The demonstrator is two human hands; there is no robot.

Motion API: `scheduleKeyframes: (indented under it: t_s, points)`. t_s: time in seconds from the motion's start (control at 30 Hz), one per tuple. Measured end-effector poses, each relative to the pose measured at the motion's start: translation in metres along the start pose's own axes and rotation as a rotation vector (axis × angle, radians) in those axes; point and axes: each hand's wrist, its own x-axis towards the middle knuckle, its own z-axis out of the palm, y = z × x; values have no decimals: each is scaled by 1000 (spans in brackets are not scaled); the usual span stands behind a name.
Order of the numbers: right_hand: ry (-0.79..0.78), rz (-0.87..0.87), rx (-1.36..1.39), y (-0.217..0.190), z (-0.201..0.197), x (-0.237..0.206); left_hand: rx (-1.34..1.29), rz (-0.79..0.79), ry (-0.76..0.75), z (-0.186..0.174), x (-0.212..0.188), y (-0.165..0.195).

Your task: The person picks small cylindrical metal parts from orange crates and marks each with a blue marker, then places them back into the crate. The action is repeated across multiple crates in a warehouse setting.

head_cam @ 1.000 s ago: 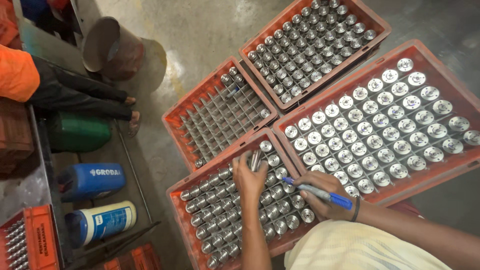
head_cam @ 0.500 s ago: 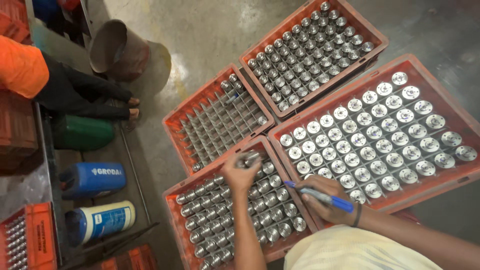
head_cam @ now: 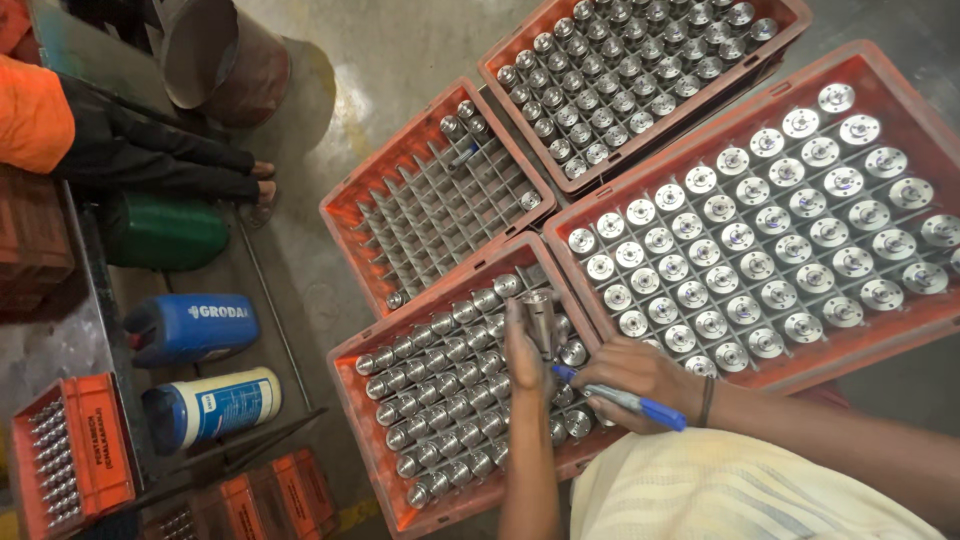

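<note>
- My left hand (head_cam: 527,352) has its grip closed on one metal part (head_cam: 540,318), a short steel cylinder, held upright just above the near crate (head_cam: 375,350).
- The part sticks out past my fingertips, clear of the rows under it, close to the crate's far corner.
- My right hand (head_cam: 640,378) is closed on a blue pen (head_cam: 625,398); the pen lies across the fingers with its tip toward the left hand, and the two hands nearly touch.
- The near crate is orange plastic, packed with shiny cylinders lying tilted in tight rows.
- To the right, touching it, a bigger crate (head_cam: 905,330) holds round flanged discs face up in a grid.
- Beyond the near crate, a divider crate (head_cam: 345,235) is mostly bare grey cells, with a few pieces at its far corner.
- A fourth crate (head_cam: 520,45) further off is full of small upright cylinders.
- Crate walls hem my hands in on three sides; open concrete floor (head_cam: 400,60) shows only at the far left.
- On the left lie a blue jug (head_cam: 190,325), a white-and-blue bottle (head_cam: 215,405), a green can (head_cam: 160,232), and another person's dark sleeve (head_cam: 150,160).
</note>
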Motion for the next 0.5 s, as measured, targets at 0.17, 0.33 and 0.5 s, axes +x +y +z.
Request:
scheduleKeyframes:
  t_s: [0.17,0.33,0.5]
  points:
    - [-32,150,23,3,5,-13,12,42,-91,-14,2,-11]
    - [-13,242,57,1,3,-11,49,-46,42,-19,7,-16]
    - [-17,169,80,-9,-3,-5,432,152,0,-16,18,8]
